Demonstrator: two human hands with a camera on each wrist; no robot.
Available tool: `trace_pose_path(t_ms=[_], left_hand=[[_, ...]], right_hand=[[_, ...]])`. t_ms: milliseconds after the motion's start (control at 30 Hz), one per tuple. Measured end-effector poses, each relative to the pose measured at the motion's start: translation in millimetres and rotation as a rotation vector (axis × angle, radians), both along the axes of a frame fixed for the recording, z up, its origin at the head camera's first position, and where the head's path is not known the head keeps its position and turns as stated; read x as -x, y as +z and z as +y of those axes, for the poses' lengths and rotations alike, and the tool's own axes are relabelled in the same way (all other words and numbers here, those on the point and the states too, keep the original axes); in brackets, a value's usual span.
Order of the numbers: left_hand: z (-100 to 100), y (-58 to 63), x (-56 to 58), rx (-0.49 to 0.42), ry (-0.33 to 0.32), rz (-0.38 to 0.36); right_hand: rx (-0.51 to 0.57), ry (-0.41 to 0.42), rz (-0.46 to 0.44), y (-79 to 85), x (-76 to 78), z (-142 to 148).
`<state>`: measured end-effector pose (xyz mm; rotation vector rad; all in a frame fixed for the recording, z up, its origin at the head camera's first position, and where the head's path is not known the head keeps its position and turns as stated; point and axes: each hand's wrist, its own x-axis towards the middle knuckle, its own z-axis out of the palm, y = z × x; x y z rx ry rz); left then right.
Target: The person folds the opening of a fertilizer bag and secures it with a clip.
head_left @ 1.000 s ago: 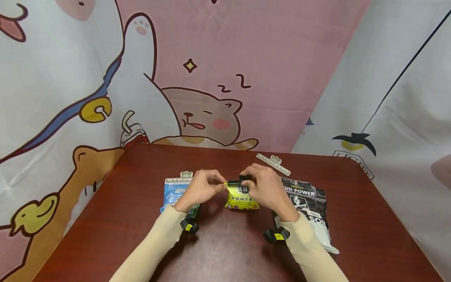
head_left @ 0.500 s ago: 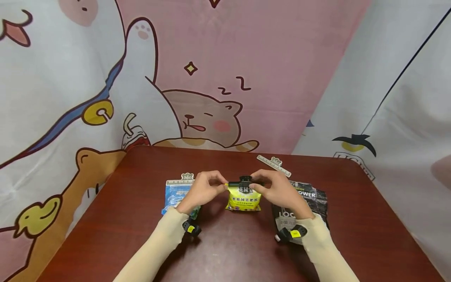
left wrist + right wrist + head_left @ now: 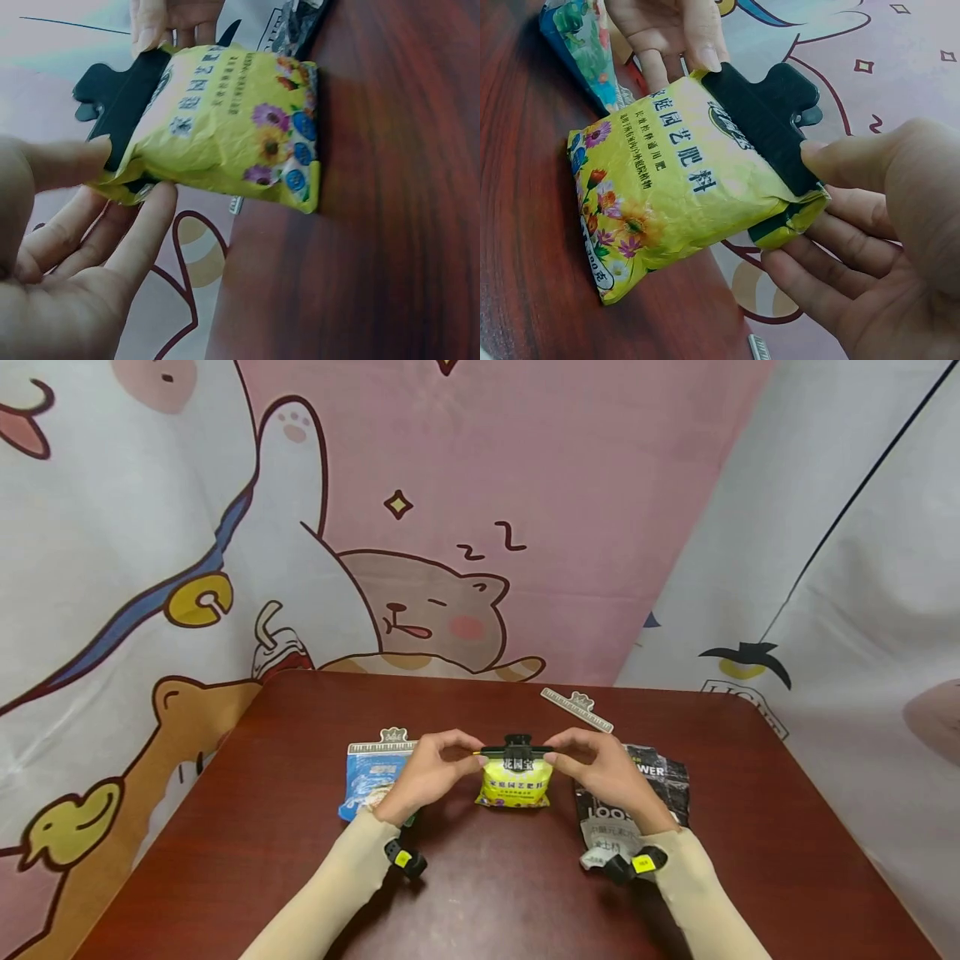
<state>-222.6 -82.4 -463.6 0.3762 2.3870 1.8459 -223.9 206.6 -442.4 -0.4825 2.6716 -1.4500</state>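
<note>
A small yellow fertilizer bag (image 3: 513, 787) stands nearly upright at the middle of the table. Across its folded top sits a wide black clip (image 3: 517, 752). My left hand (image 3: 437, 770) pinches the left top corner, the thumb on the clip's end and fingers behind the bag, as the left wrist view shows of the bag (image 3: 217, 131). At the opposite corner my right hand (image 3: 602, 768) pinches the same way; in the right wrist view its thumb lies on the clip (image 3: 769, 124). Whether the bag's bottom touches the table is hard to tell.
Left of my left hand lies a blue bag (image 3: 369, 772) with a cream clip (image 3: 392, 742) on its top. A black soil bag (image 3: 600, 828) lies partly under my right forearm. Behind, a loose cream clip (image 3: 577, 708) lies near the table's (image 3: 480, 893) far edge.
My right hand has let go of the clip's middle and shifted right to the bag's right top corner. My left hand stays at the left corner.
</note>
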Motion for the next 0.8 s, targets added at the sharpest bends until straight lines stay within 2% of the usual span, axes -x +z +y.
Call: trace_pose_path(t_ms=[167,367,500,667,800], left_hand=[[1.4,-1.6,-2.5,0.039,0.057,0.045],[2.1,1.1,-3.3,0.004,0.069,0.040],[1.4,3.1,-3.6,0.025,0.098,0.051],[-0.4,4.8,-2.8,0.040,0.119,0.086],[-3.7,8.7,-1.0,0.058,0.120,0.093]], right_hand=[[-0.014,-0.022,0.012,-2.7,0.7,0.9],[-0.023,-0.059,0.047,-4.6,1.0,0.0],[-0.037,-0.073,0.068,-4.9,1.1,-2.9],[-0.037,-0.085,0.061,-6.7,3.2,-9.3],[0.020,-0.076,0.025,-7.9,5.1,-16.6]])
